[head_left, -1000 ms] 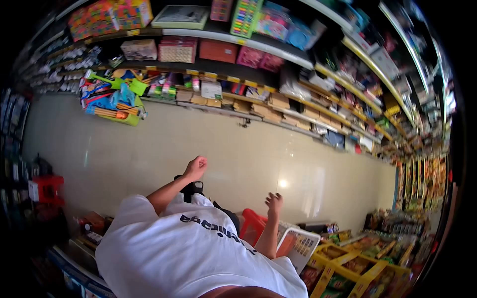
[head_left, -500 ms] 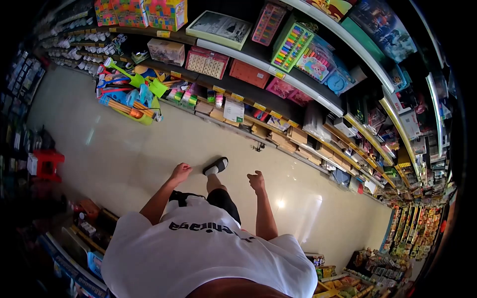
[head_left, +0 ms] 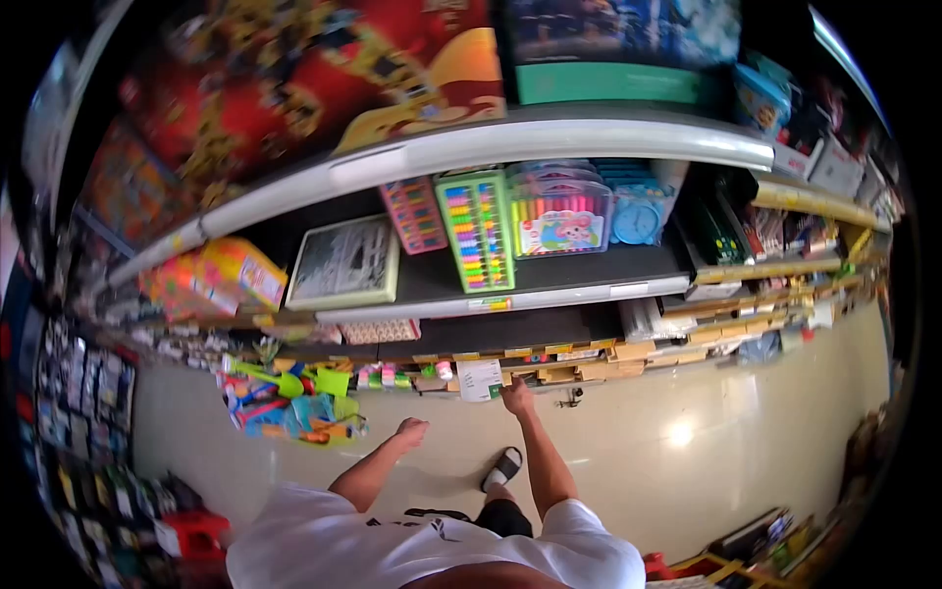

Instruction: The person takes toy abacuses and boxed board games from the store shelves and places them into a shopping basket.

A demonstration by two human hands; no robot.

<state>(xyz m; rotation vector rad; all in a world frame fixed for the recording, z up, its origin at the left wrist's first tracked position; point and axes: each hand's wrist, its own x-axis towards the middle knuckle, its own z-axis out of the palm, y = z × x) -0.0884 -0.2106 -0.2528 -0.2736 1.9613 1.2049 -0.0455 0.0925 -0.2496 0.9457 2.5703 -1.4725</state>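
My left hand is held out over the floor with its fingers loosely curled in and nothing visible in them. Farther forward, my right hand appears close beside a white paper sheet on the lowest shelf edge; whether it touches the sheet I cannot tell. Its fingers look curled too, with no object showing. Above on a shelf stand a green-framed bead abacus, a pack of coloured pens and a round light-blue clock-like item. A framed grey picture box leans to their left.
Large boxed goods fill the top shelf. A heap of plastic beach toys sits on the floor at the left. Behind it is a red stool-like object. A small dark item lies on the tiled floor.
My view has turned and risen toward the shelves, which now look nearer. My right hand has moved forward to near the white sheet. Both hands stay loosely curled.
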